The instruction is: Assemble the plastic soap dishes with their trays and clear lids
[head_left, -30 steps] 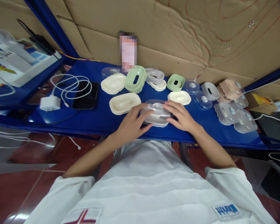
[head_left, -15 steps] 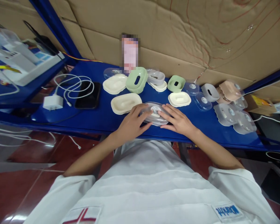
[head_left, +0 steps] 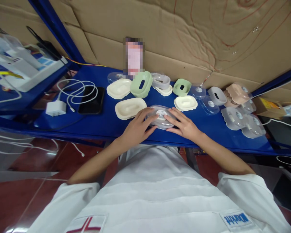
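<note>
A soap box with a clear domed lid [head_left: 161, 114] and a round white sticker lies at the table's front edge. My left hand [head_left: 137, 125] holds its left side, fingers on the lid and thumb along the near rim. My right hand [head_left: 185, 124] holds the right side in the same way, its fingertips by the sticker. Beyond my left hand lies a cream oval tray [head_left: 131, 108]. A smaller cream tray [head_left: 185, 103] lies beyond my right hand. The underside of the held box is hidden.
Green slotted boxes [head_left: 141, 84], a grey slotted box [head_left: 217, 95] and a loose clear lid [head_left: 210, 105] line the back. Lidded grey boxes [head_left: 234, 118] and beige ones [head_left: 238, 93] stand right. At left are a black phone [head_left: 91, 100], white charger [head_left: 55, 107] and coiled cable.
Both hands keep the same hold on the lidded soap box. The view has shifted slightly; nothing on the table has visibly moved.
</note>
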### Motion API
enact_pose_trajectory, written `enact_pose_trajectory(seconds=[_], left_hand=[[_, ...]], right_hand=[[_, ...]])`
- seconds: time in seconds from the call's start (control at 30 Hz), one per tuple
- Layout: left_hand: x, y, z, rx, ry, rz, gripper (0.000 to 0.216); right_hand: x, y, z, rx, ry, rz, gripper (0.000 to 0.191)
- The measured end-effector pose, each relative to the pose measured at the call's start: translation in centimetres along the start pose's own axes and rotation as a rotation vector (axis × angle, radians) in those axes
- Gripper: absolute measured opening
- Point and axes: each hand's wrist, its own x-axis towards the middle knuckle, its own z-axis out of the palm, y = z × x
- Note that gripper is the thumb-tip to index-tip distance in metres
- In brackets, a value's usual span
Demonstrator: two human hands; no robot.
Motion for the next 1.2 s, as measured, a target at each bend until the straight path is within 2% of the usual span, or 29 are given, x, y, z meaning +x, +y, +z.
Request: enact_pose_trajectory(seconds=[0.13, 0.23, 0.37, 0.47, 0.57, 0.73, 0.8, 0.9, 1.0, 1.07, 1.13, 1.2], left_hand=[[-0.1, 0.1, -0.1, -0.026, -0.027, -0.012, 0.044], [-0.1, 0.4, -0.5, -0.049, -0.038, -0.014, 0.049], [-0.1, 0.7, -0.8, -0.003, 0.008, -0.031, 0.047], [-0.1, 0.7, -0.8, 0.026, -0.008, -0.011, 0.041], [-0.2, 0.6, -0.7, 0.048, -0.019, 0.013, 0.036], [-0.2, 0.7, -0.7, 0.062, -0.034, 0.006, 0.032], [-0.1, 0.7, -0.7, 0.076, -0.036, 0.012, 0.031], [-0.1, 1.0, -0.7, 0.112, -0.019, -0.019, 0.029], [-0.1, 1.0, -0.7, 0.191, 0.052, -0.096, 0.029], [-0.2, 0.9, -0.6, 0.256, 0.091, -0.171, 0.034], [-0.3, 0.6, -0.6, 0.309, 0.087, -0.244, 0.038], [-0.4, 0.2, -0.5, 0.326, 0.032, -0.273, 0.038]], right_hand=[[0.5, 0.2, -0.6, 0.091, -0.066, 0.091, 0.080], [0.1, 0.0, -1.8, 0.064, -0.034, 0.120, 0.071], [-2.4, -0.5, -3.7, -0.013, 0.125, 0.236, 0.068], [-5.4, -0.2, -5.5, -0.101, 0.287, 0.361, 0.068], [-9.2, 2.0, -8.1, -0.260, 0.457, 0.496, 0.070], [-16.0, 8.8, -12.4, -0.670, 0.708, 0.755, 0.092], [-18.0, 11.0, -12.8, -0.757, 0.703, 0.922, 0.092], [-19.3, 12.4, -11.8, -0.771, 0.588, 1.079, 0.081], [-19.4, 12.5, -10.3, -0.743, 0.523, 1.122, 0.081], [-19.2, 12.3, -9.9, -0.739, 0.497, 1.146, 0.090], [-18.8, 11.9, -10.0, -0.766, 0.469, 1.162, 0.102], [-17.7, 11.2, -10.3, -0.799, 0.467, 1.116, 0.107]])
